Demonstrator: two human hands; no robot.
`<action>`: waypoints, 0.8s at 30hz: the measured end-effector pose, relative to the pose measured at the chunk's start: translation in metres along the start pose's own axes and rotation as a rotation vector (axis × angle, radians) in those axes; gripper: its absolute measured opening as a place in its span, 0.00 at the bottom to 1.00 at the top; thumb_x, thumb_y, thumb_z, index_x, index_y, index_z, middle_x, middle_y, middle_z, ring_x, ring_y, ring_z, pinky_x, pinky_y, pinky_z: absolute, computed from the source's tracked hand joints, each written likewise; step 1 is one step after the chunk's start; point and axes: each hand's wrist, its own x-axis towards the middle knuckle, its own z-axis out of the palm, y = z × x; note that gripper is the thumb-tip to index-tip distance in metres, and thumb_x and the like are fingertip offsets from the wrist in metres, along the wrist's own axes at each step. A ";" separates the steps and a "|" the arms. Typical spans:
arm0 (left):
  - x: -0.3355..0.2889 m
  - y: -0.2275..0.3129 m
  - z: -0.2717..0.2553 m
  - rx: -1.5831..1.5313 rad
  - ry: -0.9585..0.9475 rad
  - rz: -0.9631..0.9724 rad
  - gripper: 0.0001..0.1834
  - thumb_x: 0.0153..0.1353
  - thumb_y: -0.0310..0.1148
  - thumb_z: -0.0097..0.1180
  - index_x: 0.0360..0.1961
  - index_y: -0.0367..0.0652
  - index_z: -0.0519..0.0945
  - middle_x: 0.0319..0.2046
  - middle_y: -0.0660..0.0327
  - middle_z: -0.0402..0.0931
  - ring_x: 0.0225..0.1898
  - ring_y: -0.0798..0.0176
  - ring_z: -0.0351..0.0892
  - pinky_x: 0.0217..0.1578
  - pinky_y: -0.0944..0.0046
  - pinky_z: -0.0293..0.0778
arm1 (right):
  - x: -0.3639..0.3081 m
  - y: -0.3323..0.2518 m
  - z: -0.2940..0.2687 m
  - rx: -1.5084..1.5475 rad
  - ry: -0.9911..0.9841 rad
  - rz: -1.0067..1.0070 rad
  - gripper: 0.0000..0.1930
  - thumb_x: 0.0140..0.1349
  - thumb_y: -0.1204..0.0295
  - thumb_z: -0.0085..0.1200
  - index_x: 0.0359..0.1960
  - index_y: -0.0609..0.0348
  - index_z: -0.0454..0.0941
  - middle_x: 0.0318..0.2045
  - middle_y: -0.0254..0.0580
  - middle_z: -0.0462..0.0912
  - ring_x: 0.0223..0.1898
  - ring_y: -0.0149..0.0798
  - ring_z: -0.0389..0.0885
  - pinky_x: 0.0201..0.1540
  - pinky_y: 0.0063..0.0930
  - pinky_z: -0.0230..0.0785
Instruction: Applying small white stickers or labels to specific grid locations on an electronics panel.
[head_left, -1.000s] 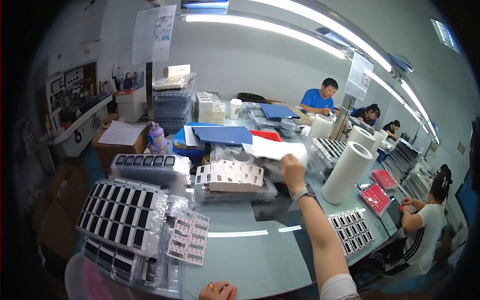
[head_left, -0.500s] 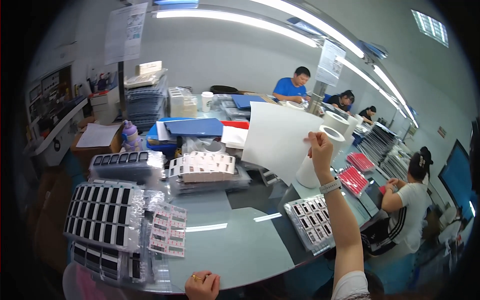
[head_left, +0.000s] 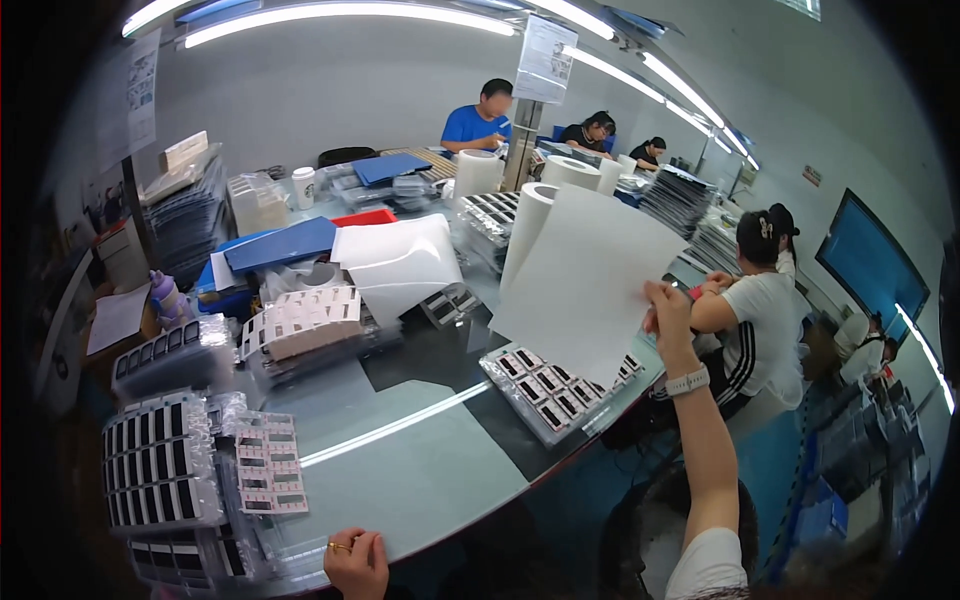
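At the right, my raised right hand (head_left: 668, 312) pinches the edge of a plain white sheet (head_left: 590, 275). The sheet hangs leftward in front of a white roll (head_left: 528, 225), its lower edge overlapping a clear tray of black-and-white rectangular pieces (head_left: 545, 388). My left hand (head_left: 357, 566), a ring on one finger, rests loosely closed at the table's near edge; nothing shows in it. Nearest to it is a pink-and-white card with dark rectangular pieces (head_left: 270, 465), beside stacked clear trays of black strips (head_left: 155, 465).
A glossy white sheet (head_left: 400, 265) lies behind a black mat (head_left: 430, 355). Left of it are a stack of white cards (head_left: 310, 320), blue folders (head_left: 280, 245) and a purple bottle (head_left: 165, 295). A person in a white shirt (head_left: 760, 310) sits close at the right; others work farther back.
The view has swung to the right. My right hand has carried the white sheet rightward, over the tray of rectangular pieces, uncovering the glossy sheet. My left hand stays at the table edge.
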 end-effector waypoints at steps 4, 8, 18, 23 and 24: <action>0.003 0.007 0.000 -0.014 -0.030 -0.043 0.04 0.54 0.27 0.66 0.30 0.41 0.82 0.34 0.56 0.77 0.35 0.50 0.77 0.35 0.53 0.72 | -0.030 0.075 -0.044 0.169 0.044 0.148 0.09 0.70 0.68 0.56 0.36 0.62 0.75 0.24 0.30 0.72 0.13 0.29 0.76 0.13 0.22 0.63; 0.001 0.005 -0.002 0.017 -0.046 -0.032 0.05 0.54 0.27 0.66 0.31 0.40 0.82 0.34 0.56 0.77 0.35 0.50 0.77 0.35 0.53 0.72 | -0.070 0.124 -0.040 0.251 0.139 0.268 0.09 0.71 0.68 0.54 0.38 0.62 0.74 0.25 0.32 0.75 0.15 0.33 0.80 0.14 0.22 0.68; 0.000 0.005 0.002 0.013 -0.051 -0.023 0.04 0.55 0.26 0.66 0.31 0.40 0.83 0.34 0.56 0.77 0.36 0.50 0.77 0.36 0.53 0.73 | -0.094 0.160 -0.056 0.004 0.058 0.376 0.11 0.71 0.66 0.54 0.36 0.62 0.73 0.26 0.41 0.79 0.14 0.33 0.78 0.12 0.21 0.62; 0.000 0.005 0.004 0.023 -0.038 -0.008 0.04 0.54 0.26 0.65 0.31 0.41 0.83 0.35 0.56 0.77 0.36 0.50 0.77 0.36 0.53 0.72 | -0.083 0.167 -0.063 -0.130 -0.067 0.415 0.14 0.70 0.65 0.55 0.28 0.61 0.75 0.21 0.38 0.80 0.10 0.25 0.69 0.11 0.20 0.56; -0.002 0.004 0.004 0.019 -0.047 -0.026 0.04 0.54 0.26 0.65 0.31 0.40 0.83 0.35 0.56 0.77 0.36 0.50 0.77 0.36 0.53 0.72 | -0.081 0.169 -0.065 -0.185 -0.064 0.413 0.16 0.69 0.62 0.56 0.27 0.61 0.77 0.17 0.36 0.79 0.10 0.25 0.70 0.12 0.21 0.57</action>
